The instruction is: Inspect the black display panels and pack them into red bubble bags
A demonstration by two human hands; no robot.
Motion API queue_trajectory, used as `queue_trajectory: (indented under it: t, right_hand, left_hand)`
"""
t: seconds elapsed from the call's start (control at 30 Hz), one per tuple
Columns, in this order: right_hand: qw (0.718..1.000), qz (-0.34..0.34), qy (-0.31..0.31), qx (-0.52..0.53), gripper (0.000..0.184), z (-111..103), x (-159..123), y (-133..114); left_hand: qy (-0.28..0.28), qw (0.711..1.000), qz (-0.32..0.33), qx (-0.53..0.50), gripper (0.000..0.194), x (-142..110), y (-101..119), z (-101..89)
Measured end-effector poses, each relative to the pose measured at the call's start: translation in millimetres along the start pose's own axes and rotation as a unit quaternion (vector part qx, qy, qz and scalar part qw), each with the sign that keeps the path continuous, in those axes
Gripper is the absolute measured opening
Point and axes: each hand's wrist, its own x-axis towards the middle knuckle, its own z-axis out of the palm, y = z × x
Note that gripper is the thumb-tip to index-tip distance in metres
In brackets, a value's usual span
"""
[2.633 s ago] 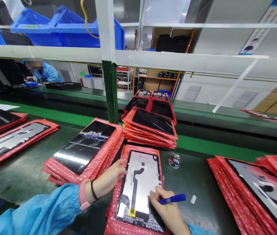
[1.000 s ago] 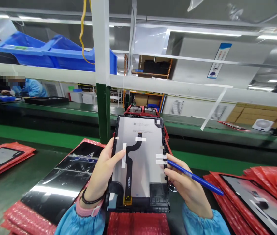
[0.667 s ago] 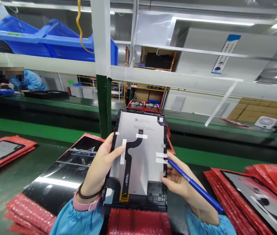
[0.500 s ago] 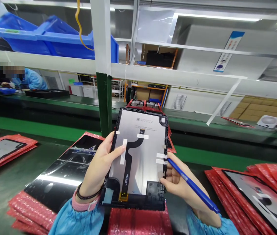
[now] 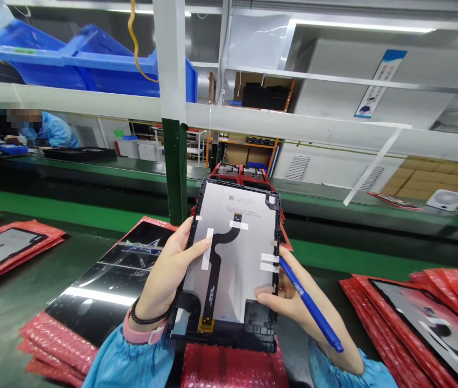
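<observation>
I hold a tablet display panel (image 5: 235,258) upright in front of me, its silver back facing me, with a black flex cable and white tape strips on it. My left hand (image 5: 168,275) grips its left edge, thumb lying across the back. My right hand (image 5: 289,302) holds the right edge, thumb pressed on the panel's lower right, and also carries a blue pen (image 5: 310,310) between its fingers. Below the panel lies a red bubble-wrap sleeve (image 5: 233,369).
Stacks of panels in red bubble wrap lie on the green bench: left (image 5: 103,285), far left (image 5: 6,248), right (image 5: 427,318) and behind (image 5: 241,172). A green-and-white post (image 5: 174,134) stands ahead. Blue bins (image 5: 71,54) sit overhead. Another person (image 5: 39,129) works far left.
The panel went from lying on the red sleeve to being held up in both hands. In the last second it tilted slightly and my right thumb slid onto its back.
</observation>
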Motion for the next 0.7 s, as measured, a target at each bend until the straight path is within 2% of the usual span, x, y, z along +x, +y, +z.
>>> queue_trajectory:
  t: [0.1,0.23,0.33,0.47,0.57,0.7]
  right_hand:
    - [0.999,0.013,-0.025,0.027,0.06,-3.3,-3.7,-2.5]
    - [0.999,0.0,0.028,0.039,0.039,-5.4,-7.0,-3.0]
    - [0.998,-0.008,0.043,0.052,0.029,-3.3,-6.7,-2.2]
    - [0.996,-0.041,0.076,-0.023,0.027,-2.2,-4.4,1.9]
    - [0.993,-0.046,0.064,-0.087,0.026,-1.8,-3.4,3.3]
    - [0.993,-0.039,0.076,-0.077,0.025,1.2,-5.2,0.9]
  left_hand:
    - [-0.003,1.0,0.006,-0.005,0.047,1.0,-1.7,0.8]
    - [-0.009,1.0,0.014,-0.009,0.047,0.3,-3.0,2.7]
    - [-0.013,1.0,0.013,-0.007,0.047,-1.5,-2.3,3.1]
    - [-0.021,1.0,0.022,0.001,0.045,-3.2,-1.7,1.8]
    - [-0.025,0.999,0.026,0.006,0.044,-3.3,-1.9,0.5]
    - [-0.025,0.999,0.021,0.0,0.044,-2.6,-1.7,-0.4]
